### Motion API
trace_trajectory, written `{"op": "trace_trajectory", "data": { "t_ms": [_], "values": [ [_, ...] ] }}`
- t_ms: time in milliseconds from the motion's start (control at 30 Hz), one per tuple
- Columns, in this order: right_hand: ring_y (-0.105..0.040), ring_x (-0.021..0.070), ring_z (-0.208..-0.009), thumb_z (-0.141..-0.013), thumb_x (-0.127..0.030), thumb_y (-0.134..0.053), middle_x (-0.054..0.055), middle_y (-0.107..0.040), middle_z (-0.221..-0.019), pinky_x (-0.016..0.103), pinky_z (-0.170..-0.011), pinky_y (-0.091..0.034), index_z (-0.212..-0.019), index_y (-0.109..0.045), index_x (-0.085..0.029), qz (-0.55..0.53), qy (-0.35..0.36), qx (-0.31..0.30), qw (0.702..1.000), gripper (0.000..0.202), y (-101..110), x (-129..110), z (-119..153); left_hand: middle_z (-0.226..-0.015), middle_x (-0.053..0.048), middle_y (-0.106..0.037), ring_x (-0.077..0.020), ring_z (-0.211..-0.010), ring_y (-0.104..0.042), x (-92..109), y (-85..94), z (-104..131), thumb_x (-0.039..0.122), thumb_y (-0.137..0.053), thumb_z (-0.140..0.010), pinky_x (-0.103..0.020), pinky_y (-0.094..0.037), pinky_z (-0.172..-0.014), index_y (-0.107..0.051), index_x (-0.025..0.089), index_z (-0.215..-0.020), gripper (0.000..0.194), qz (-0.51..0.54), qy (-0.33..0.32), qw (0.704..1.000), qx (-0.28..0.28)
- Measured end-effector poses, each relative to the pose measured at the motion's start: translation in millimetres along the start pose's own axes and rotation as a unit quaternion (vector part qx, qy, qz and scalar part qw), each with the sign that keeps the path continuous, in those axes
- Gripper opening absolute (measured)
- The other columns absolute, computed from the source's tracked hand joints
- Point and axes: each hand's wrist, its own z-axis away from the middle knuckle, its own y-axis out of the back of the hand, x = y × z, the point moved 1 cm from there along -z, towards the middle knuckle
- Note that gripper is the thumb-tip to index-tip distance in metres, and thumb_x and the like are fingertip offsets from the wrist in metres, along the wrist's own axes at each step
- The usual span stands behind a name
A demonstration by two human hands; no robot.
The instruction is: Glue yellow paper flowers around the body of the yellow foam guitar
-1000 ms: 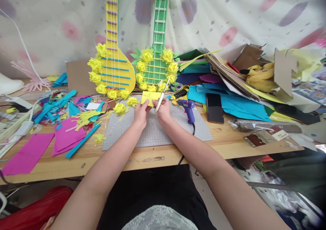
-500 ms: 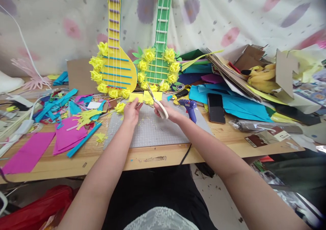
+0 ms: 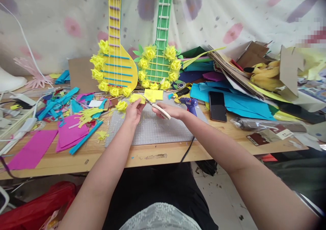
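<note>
My left hand [image 3: 134, 112] pinches a small yellow paper piece [image 3: 136, 98] above the grey cutting mat [image 3: 152, 133]. My right hand [image 3: 168, 110] is closed around white-handled scissors [image 3: 162, 111], whose blades point left and meet the edge of that piece. Just behind the blades lies another yellow paper rectangle [image 3: 154, 95]. A yellow paper flower [image 3: 121, 105] rests left of my left hand. Behind stand a yellow paper guitar [image 3: 119, 69] and a green paper guitar [image 3: 158, 67], both trimmed with yellow flowers.
A blue glue gun [image 3: 190, 104] and a black phone [image 3: 217, 106] lie to the right, near blue sheets [image 3: 247, 102] and stacked cardboard [image 3: 233, 72]. Magenta sheets [image 3: 34, 150] and coloured scraps [image 3: 73, 104] cover the left. A dark cord [image 3: 187, 151] hangs over the table's front edge.
The scissors have swung from pointing up and away to pointing left, and their blades have come to the yellow piece in my left hand. The view has shifted slightly.
</note>
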Motion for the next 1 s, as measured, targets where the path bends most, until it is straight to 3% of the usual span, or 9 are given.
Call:
{"op": "trace_trajectory", "data": {
  "t_ms": [300, 567, 1000],
  "values": [
    [-0.036, 0.0072, -0.046, -0.078, -0.065, -0.055, -0.006, -0.039, -0.051, 0.022, -0.045, -0.029, -0.07, -0.039, -0.02, 0.005, -0.018, 0.034, 0.999, 0.049, 0.9, 5.4, 1.6, -0.067, 0.002, -0.069, -0.0065, -0.066, -0.064, -3.9, -1.3, 0.2, 0.002, -0.065, -0.069, -0.022, -0.054, -0.081, -0.062, 0.014, -0.065, 0.013, -0.006, -0.003, 1.0, 0.006],
    [-0.038, 0.0074, -0.045, -0.079, -0.065, -0.053, -0.005, -0.041, -0.049, 0.021, -0.043, -0.028, -0.069, -0.039, -0.02, -0.001, -0.021, 0.019, 1.0, 0.049, 4.7, 10.9, -0.4, -0.064, 0.001, -0.067, -0.0057, -0.062, -0.062, -2.7, -1.6, -0.6, 0.0, -0.057, -0.075, -0.019, -0.055, -0.072, -0.062, 0.013, -0.063, 0.019, -0.004, 0.005, 1.0, 0.004],
    [-0.039, 0.0059, -0.042, -0.076, -0.061, -0.061, -0.007, -0.044, -0.051, 0.021, -0.042, -0.029, -0.077, -0.042, -0.02, -0.03, -0.057, -0.006, 0.998, 0.046, 17.6, 10.9, 7.9, -0.063, 0.003, -0.066, -0.006, -0.06, -0.061, 5.2, -0.2, -0.3, 0.003, -0.067, -0.067, -0.019, -0.055, -0.068, -0.062, 0.014, -0.062, 0.013, -0.087, 0.023, 0.995, -0.037]
  ]
}}
